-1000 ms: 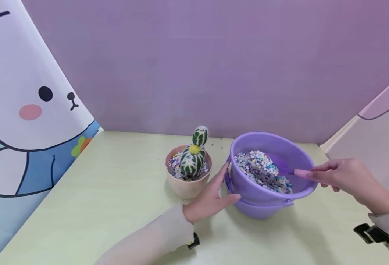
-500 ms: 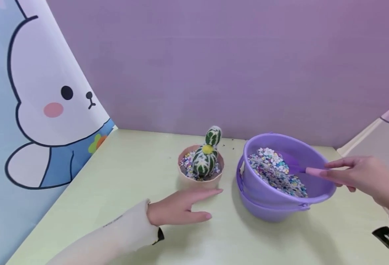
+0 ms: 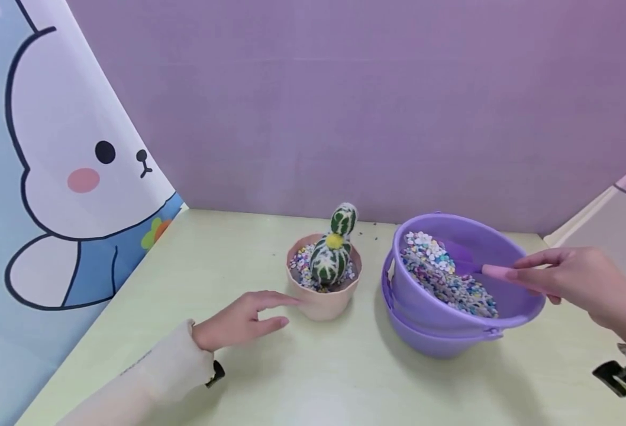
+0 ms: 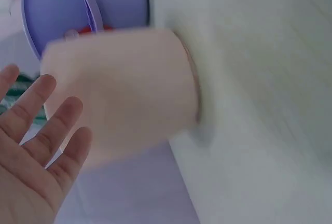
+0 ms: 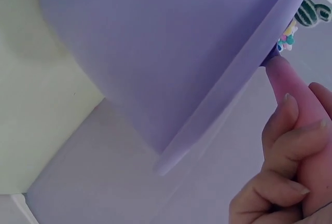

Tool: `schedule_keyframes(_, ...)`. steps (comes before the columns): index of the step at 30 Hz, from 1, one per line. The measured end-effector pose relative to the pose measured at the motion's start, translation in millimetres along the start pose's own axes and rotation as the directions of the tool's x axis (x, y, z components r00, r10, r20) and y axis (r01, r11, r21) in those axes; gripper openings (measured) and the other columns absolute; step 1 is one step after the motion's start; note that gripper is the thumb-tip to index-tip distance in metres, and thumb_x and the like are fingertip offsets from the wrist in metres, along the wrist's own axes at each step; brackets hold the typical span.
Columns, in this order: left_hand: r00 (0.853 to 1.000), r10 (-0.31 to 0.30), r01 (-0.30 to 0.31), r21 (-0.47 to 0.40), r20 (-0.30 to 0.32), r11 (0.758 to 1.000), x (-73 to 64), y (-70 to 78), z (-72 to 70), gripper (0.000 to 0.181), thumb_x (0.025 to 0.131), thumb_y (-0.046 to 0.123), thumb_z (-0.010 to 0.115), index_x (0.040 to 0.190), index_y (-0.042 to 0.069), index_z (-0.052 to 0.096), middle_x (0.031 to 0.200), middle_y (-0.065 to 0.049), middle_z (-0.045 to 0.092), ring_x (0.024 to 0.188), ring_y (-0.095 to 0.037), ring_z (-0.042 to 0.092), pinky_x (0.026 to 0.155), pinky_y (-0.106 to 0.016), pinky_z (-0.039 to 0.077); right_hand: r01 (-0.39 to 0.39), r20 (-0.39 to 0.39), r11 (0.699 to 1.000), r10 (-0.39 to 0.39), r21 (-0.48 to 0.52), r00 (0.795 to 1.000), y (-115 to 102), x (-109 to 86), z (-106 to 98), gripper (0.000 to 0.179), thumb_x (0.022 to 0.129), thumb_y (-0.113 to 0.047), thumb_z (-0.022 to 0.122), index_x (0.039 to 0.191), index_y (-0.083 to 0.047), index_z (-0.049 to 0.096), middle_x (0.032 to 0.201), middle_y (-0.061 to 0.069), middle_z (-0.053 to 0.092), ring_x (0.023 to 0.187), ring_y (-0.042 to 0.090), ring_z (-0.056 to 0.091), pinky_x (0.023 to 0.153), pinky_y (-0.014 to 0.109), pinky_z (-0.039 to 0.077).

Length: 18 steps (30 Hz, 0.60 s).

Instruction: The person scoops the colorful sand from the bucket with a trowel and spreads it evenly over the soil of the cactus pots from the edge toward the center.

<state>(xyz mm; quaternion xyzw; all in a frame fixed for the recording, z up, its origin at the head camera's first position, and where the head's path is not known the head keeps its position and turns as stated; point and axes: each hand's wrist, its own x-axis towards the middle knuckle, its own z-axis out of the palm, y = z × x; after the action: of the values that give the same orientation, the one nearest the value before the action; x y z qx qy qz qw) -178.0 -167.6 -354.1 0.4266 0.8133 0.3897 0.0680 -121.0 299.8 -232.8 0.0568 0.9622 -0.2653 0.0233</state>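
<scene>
My right hand (image 3: 574, 284) grips the pink handle (image 5: 290, 86) of a small shovel. Its purple blade (image 3: 459, 257) reaches into the purple bucket (image 3: 425, 305), pressed among multicoloured pebbles (image 3: 446, 284); the blade's lower end is hidden in them. To the left stands a pale pink pot (image 3: 323, 305) with a green-and-white striped cactus (image 3: 328, 259) bearing a yellow flower, and pebbles around its base. My left hand (image 3: 244, 319) is beside the pot with fingers stretched toward it. In the left wrist view a gap shows between most fingertips and the pot wall (image 4: 119, 89).
The bucket's bail (image 3: 390, 302) hangs down round its near side. A few dark crumbs (image 3: 375, 224) lie on the pale green table (image 3: 228, 254) near the purple back wall (image 3: 291, 118). A cartoon rabbit panel (image 3: 78, 148) closes off the left side.
My left hand has left the bucket's side and moved left, past the pot's front, to the pot's left. The shovel has shifted slightly in the pebbles. The head view has swung left.
</scene>
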Motion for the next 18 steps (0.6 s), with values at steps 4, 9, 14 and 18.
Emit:
schedule_keyframes(4, 0.997, -0.041, 0.041, 0.002, -0.059, 0.999, -0.5, -10.8, -8.4, 0.033, 0.095, 0.012, 0.060, 0.125, -0.002, 0.060, 0.123, -0.014, 0.063, 0.116, -0.030, 0.057, 0.096, -0.037, 0.047, -0.005, 0.030, 1.000, 0.004, 0.008, 1.000, -7, -0.7, 1, 0.062, 0.084, -0.045, 0.070, 0.123, 0.004, 0.062, 0.077, 0.002, 0.063, 0.063, 0.015, 0.050, 0.051, 0.028, 0.040)
schedule_keyframes(9, 0.990, 0.002, 0.009, 0.078, -0.139, 0.997, 3.9, -18.3, -16.0, 0.032, 0.091, 0.006, 0.063, 0.122, -0.003, 0.062, 0.121, -0.015, 0.063, 0.113, -0.031, 0.058, 0.089, -0.035, 0.051, -0.018, 0.015, 0.999, 0.018, 0.040, 1.000, -13, 0.7, 1, 0.059, 0.083, -0.042, 0.073, 0.118, 0.005, 0.064, 0.074, 0.000, 0.061, 0.063, 0.013, 0.052, 0.055, 0.027, 0.044)
schedule_keyframes(14, 0.975, 0.070, -0.027, 0.200, -0.211, 0.979, 13.3, -28.0, -20.2, 0.037, 0.085, 0.003, 0.069, 0.121, -0.001, 0.063, 0.123, -0.016, 0.062, 0.116, -0.034, 0.055, 0.093, -0.047, 0.048, -0.033, 0.017, 0.998, 0.032, 0.046, 0.999, -24, -1.1, -1, 0.061, 0.083, -0.047, 0.071, 0.120, 0.001, 0.064, 0.090, 0.003, 0.065, 0.068, 0.014, 0.052, 0.056, 0.028, 0.044)
schedule_keyframes(18, 0.958, 0.207, -0.115, 0.396, -0.197, 0.911, 23.8, -36.6, -19.4, 0.042, 0.079, 0.006, 0.077, 0.119, 0.000, 0.065, 0.121, -0.016, 0.063, 0.114, -0.034, 0.056, 0.095, -0.049, 0.046, -0.032, 0.006, 0.999, 0.032, 0.033, 0.999, -33, -3.8, 4, 0.063, 0.083, -0.050, 0.069, 0.123, -0.001, 0.063, 0.105, 0.011, 0.067, 0.076, 0.015, 0.054, 0.056, 0.028, 0.045)
